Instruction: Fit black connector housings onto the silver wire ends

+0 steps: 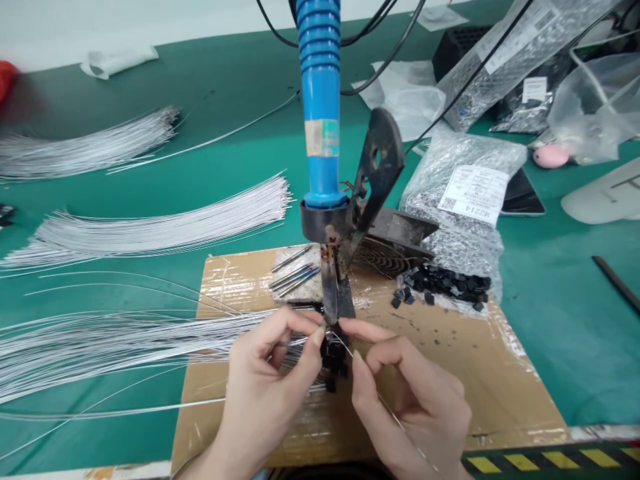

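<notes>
A soldering iron with a blue handle (323, 100) hangs point down in a dark metal holder (379, 157). Right under its tip (329, 300) both hands meet. My left hand (277, 380) is closed in a pinch of thumb and forefinger; the small piece between them is too small to make out. In my right hand (413, 393) a thin silvery strand of solder wire (343, 344) runs from the tip down past the palm, with thumb and fingers closed on it. Black pieces on wire ends (334, 357) lie just below the tip, partly covered by the fingers.
Loose white wires (125, 340) reach in from the left onto the cardboard (480, 373). Two more wire bundles (175, 223) lie behind. Metal rods (295, 280) sit near the iron. Small black squares (450, 285) and a bubble-wrap bag (460, 180) are at right.
</notes>
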The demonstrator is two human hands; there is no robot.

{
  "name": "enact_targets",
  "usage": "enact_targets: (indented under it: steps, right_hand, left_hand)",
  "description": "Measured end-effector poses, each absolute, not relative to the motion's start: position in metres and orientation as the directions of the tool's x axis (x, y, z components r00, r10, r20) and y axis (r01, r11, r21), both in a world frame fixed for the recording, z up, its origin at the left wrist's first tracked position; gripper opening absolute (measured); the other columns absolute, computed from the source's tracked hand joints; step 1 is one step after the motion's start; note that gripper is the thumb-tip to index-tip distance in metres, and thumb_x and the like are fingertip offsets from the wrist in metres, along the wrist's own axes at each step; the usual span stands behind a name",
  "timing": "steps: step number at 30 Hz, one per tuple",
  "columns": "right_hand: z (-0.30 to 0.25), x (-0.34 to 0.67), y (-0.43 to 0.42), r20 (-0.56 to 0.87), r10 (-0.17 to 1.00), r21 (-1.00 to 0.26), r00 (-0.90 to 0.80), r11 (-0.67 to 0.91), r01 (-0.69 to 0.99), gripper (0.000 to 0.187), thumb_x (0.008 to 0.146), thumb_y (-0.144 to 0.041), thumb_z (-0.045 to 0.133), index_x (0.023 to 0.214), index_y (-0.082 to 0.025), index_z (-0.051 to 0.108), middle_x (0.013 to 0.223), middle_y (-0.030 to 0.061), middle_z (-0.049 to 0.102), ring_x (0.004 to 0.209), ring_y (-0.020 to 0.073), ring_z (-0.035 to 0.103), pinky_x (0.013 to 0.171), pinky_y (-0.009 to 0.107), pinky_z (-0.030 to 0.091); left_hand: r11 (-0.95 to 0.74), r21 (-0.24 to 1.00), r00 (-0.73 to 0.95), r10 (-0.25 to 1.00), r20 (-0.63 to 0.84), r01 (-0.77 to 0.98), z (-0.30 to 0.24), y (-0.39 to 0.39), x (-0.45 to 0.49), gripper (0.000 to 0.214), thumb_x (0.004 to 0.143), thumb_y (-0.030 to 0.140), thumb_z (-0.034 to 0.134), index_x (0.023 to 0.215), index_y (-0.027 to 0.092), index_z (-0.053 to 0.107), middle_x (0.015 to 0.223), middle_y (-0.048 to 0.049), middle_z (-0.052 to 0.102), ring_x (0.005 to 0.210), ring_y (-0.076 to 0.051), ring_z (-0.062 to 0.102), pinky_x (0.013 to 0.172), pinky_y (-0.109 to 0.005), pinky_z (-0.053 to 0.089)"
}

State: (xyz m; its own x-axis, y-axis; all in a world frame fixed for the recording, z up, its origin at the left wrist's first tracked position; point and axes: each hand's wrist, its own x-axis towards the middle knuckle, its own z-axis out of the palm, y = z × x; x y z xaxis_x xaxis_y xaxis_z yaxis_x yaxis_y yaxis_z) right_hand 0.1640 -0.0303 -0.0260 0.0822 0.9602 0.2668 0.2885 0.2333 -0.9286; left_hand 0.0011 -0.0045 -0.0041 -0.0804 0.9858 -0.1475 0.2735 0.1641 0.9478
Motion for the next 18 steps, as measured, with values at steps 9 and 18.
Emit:
enact_targets:
  steps: [9,18]
  right_hand:
    - [-0.0259,0.1622,-0.0305,0.286,0.954,-0.922,0.089,0.249,0.296,0.019,0.089,-0.005,0.068,0.082,-0.021,0.06,0.112,0.0082,0.085,0.091,0.0174,0.084,0.081,0.02,0.063]
    - [-0.0258,0.1631,-0.0296,0.292,0.952,-0.91,0.089,0.249,0.33,0.02,0.087,-0.005,0.069,0.082,-0.021,0.06,0.109,0.0083,0.085,0.086,0.0175,0.084,0.08,0.022,0.064]
  left_hand:
    - [0.15,0.946,-0.085,0.988,-0.131,0.288,-0.0042,-0.0058,0.0004,0.014,0.09,0.015,0.073,0.078,0.023,0.075,0.087,0.0025,0.08,0.073,-0.011,0.068,0.063,-0.017,0.049]
    - [0.143,0.94,-0.074,0.989,-0.127,0.309,-0.0052,-0.0026,0.0021,0.014,0.09,0.016,0.072,0.077,0.023,0.074,0.084,0.0022,0.079,0.067,-0.011,0.065,0.059,-0.019,0.046]
